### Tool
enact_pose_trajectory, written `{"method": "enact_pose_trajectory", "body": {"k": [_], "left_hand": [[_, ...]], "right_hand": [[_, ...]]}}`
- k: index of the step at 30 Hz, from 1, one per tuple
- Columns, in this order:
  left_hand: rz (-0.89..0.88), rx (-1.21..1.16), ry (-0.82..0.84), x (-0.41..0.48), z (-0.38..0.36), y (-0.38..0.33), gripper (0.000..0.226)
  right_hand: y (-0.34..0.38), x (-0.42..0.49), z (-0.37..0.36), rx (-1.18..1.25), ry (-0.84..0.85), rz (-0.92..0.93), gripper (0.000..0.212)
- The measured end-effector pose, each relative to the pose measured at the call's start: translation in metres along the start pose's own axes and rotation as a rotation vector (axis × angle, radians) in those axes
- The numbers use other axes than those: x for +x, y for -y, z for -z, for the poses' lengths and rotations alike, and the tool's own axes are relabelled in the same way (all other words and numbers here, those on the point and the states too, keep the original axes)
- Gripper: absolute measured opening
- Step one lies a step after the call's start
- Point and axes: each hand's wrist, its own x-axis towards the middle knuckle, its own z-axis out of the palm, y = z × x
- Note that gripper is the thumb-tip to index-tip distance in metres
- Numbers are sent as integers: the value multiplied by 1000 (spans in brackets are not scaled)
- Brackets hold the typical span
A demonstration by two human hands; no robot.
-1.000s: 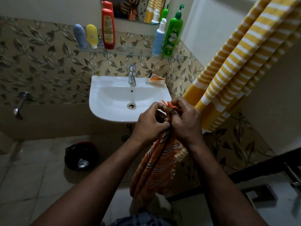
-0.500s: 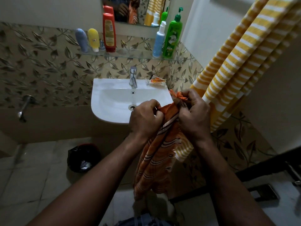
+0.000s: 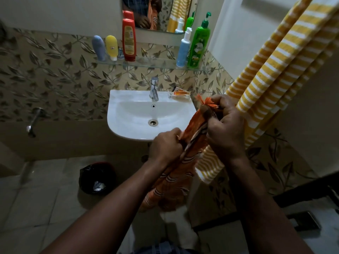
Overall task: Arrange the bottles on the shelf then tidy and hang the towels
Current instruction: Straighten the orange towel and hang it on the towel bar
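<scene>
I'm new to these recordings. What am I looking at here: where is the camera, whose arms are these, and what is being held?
There is no machine: the camera sits on a person's head, looking down at their own two bare hands in a bathroom. The left hand and right hand both grip a bunched orange striped cloth towel in front of a white ceramic washbasin. A yellow-and-white striped towel hangs at the right. Above the basin, a glass shelf carries five bottles: a grey-blue tube, a yellow tube, a red bottle, a white-and-blue pump bottle and a green pump bottle.
</scene>
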Motion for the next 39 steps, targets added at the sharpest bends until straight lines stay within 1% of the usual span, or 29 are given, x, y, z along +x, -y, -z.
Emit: {"method": "enact_pose_trajectory", "body": {"k": [2, 3, 5, 6, 8, 11, 12, 14, 15, 16, 17, 18, 19, 20, 21, 22, 24, 25, 26, 27, 29, 31, 33, 35, 37, 39], "left_hand": [[162, 70, -113, 12, 10, 16, 8], [229, 85, -130, 18, 19, 28, 13], [310, 139, -149, 27, 39, 51, 20], [326, 167, -172, 29, 47, 59, 20], [297, 174, -250, 33, 60, 62, 21], [240, 186, -286, 44, 76, 66, 22], [249, 222, -274, 46, 80, 73, 23], [327, 291, -282, 46, 87, 88, 24], [364, 290, -327, 45, 90, 93, 21], [407, 246, -384, 45, 91, 93, 16], [468, 166, -433, 47, 91, 92, 17], [547, 5, -467, 49, 91, 84, 32], [612, -218, -448, 51, 92, 74, 48], [626, -448, -378, 51, 91, 64, 56], [564, -587, -254, 47, 89, 50, 56], [443, -654, -126, 38, 83, 32, 51], [194, -732, 106, 15, 67, -7, 40], [115, -758, 181, 6, 59, -21, 36], [63, -783, 209, 1, 51, -30, 33], [41, -807, 199, -1, 45, -33, 31], [26, -870, 121, -1, 42, -35, 22], [-44, -886, 75, -2, 43, -38, 14], [-88, -924, 116, -6, 42, -44, 16], [-58, -1006, 185, -6, 39, -46, 18], [-30, -1084, 267, -6, 37, -45, 13], [-6, -1088, 362, -7, 34, -38, 13]], "right_hand": [[1, 5, 11, 36, -80, 8, 9], [-2, 10, 17, 39, -147, -1, 7], [-11, 20, 28, -10, -251, -29, 9], [-17, 22, 30, -55, -262, -46, 11], [-24, 22, 29, -127, -259, -88, 11], [-26, 22, 27, -117, -283, -93, 11], [-24, 23, 25, -118, -279, -81, 11], [-21, 22, 23, -114, -267, -65, 9], [-20, 20, 22, -110, -268, -53, 9], [-18, 19, 21, -111, -272, -39, 9], [-17, 18, 19, -111, -264, -32, 11], [-17, 18, 17, -94, -239, -46, 13], [-17, 18, 14, -62, -201, -76, 13], [-16, 17, 12, -21, -155, -102, 12], [-15, 15, 10, 15, -109, -108, 10], [-13, 15, 7, 30, -70, -94, 8], [-9, 16, 3, 23, -39, -68, 9], [-9, 18, 2, 17, -39, -66, 10], [-10, 19, 1, 20, -38, -66, 7], [-10, 21, 2, 27, -33, -69, 4], [-13, 23, 4, 41, -9, -78, 1], [-14, 24, 6, 34, 3, -68, 4], [-16, 23, 6, 39, 5, -70, 11], [-18, 21, 5, 45, 5, -84, 13], [-19, 19, 5, 38, 19, -92, 13], [-19, 18, 7, 71, 22, -108, 17]]}}
